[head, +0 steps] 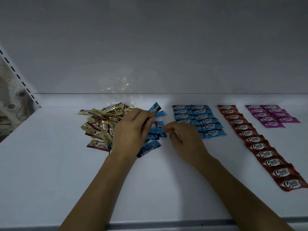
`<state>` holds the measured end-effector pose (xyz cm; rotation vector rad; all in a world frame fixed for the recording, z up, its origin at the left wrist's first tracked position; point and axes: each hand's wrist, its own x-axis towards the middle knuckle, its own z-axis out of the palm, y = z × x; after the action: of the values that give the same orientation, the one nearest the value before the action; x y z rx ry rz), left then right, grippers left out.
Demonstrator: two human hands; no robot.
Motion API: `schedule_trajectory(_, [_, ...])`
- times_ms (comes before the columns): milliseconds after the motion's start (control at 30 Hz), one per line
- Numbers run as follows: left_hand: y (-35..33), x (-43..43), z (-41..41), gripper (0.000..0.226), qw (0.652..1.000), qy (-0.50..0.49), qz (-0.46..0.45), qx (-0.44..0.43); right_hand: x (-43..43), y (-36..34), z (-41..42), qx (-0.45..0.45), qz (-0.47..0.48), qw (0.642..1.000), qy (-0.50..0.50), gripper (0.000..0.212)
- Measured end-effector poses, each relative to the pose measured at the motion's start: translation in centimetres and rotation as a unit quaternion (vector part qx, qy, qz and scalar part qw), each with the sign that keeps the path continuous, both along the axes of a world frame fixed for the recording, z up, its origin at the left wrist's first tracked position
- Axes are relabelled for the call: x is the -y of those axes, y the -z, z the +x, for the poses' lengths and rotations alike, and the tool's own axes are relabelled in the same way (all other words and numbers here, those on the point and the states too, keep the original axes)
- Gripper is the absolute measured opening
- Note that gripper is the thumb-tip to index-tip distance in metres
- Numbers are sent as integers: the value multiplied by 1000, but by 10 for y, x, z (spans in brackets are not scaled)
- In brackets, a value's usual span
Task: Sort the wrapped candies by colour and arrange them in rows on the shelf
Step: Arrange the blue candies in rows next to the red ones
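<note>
You're in a shop by the look of it: that white metal shelf (50, 164) with the flat back panel (150, 47) and the slotted upright (20, 77) on your left is classic retail racking, grey front lip (166, 225) and all. Plus dozens of identical "Choco" wrapped candies (200, 117) lying out like stock

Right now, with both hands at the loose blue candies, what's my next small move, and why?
Probably carry one of the loose blue candies across to the near end of the blue rows. The right hand seems to pinch one already and the left hand curls on others. The red row and purple rows look sorted; the gold pile can wait.
</note>
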<state>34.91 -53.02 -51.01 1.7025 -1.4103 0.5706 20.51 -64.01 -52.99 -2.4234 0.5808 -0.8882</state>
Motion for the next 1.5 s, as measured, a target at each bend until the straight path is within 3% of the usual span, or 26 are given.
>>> schedule_trajectory(100, [-12, 4, -8, 14, 988, -1, -49, -143, -3, -10, -1, 49, -2, 999, 4, 28])
schedule_trajectory(167, [-25, 10, -17, 4, 947, 24, -97, -307, -10, -25, -1, 80, 78, 993, -24, 22])
schedule_trajectory(200, [-33, 15, -22, 6, 904, 49, -129, -405, -16, -33, 0, 94, 137, 985, -52, 27])
schedule_trajectory(233, [-40, 19, -27, 11, 840, 78, -163, -512, -23, -40, 3, 115, 176, 975, -69, 34])
schedule_trajectory(300, [-51, 29, -39, 30, 678, 125, -189, -699, -39, -42, 11, 188, 192, 962, -55, 47])
schedule_trajectory(333, [-53, 34, -46, 36, 614, 135, -185, -755, -46, -41, 15, 231, 205, 950, -41, 47])
schedule_trajectory(433, [-50, 43, -65, 27, 502, 180, -151, -832, -59, -39, 20, 309, 271, 912, 2, 27])
schedule_trajectory(533, [-40, 42, -78, 31, 449, 218, -137, -855, -56, -43, 15, 325, 325, 887, 33, 22])
schedule_trajectory(567, [-37, 40, -83, 32, 461, 223, -127, -850, -55, -43, 13, 339, 351, 872, 35, 24])
schedule_trajectory(667, [-28, 40, -93, 28, 592, 159, -67, -787, -55, -46, 12, 376, 402, 834, 29, 31])
schedule_trajectory(767, [-27, 42, -94, 19, 645, 119, -90, -750, -54, -48, 13, 337, 362, 868, 45, 27])
schedule_trajectory(867, [-28, 40, -100, 22, 659, 125, -131, -730, -49, -55, 16, 329, 372, 865, 70, 9])
schedule_trajectory(933, [-26, 41, -103, 19, 647, 121, -173, -732, -48, -58, 17, 314, 374, 868, 85, 8])
schedule_trajectory(1033, [-19, 43, -94, 21, 595, 107, -224, -764, -53, -56, 16, 275, 404, 871, 47, 11])
schedule_trajectory(1100, [-20, 41, -87, 27, 530, 140, -243, -800, -60, -50, 15, 230, 393, 890, 27, 25])
schedule_trajectory(1133, [-20, 40, -85, 30, 530, 137, -241, -802, -63, -46, 14, 220, 383, 897, 34, 27])
schedule_trajectory(1267, [-19, 42, -87, 29, 675, 52, -237, -697, -63, -39, 10, 241, 354, 901, 71, 15])
schedule_trajectory(1300, [-21, 41, -90, 32, 697, 53, -239, -674, -61, -41, 8, 243, 348, 902, 76, 12])
schedule_trajectory(1367, [-24, 38, -93, 35, 732, 68, -222, -641, -57, -47, 5, 257, 360, 893, 84, 7])
schedule_trajectory(1500, [-26, 38, -94, 28, 768, 89, -159, -614, -44, -56, -7, 292, 459, 834, 91, 6])
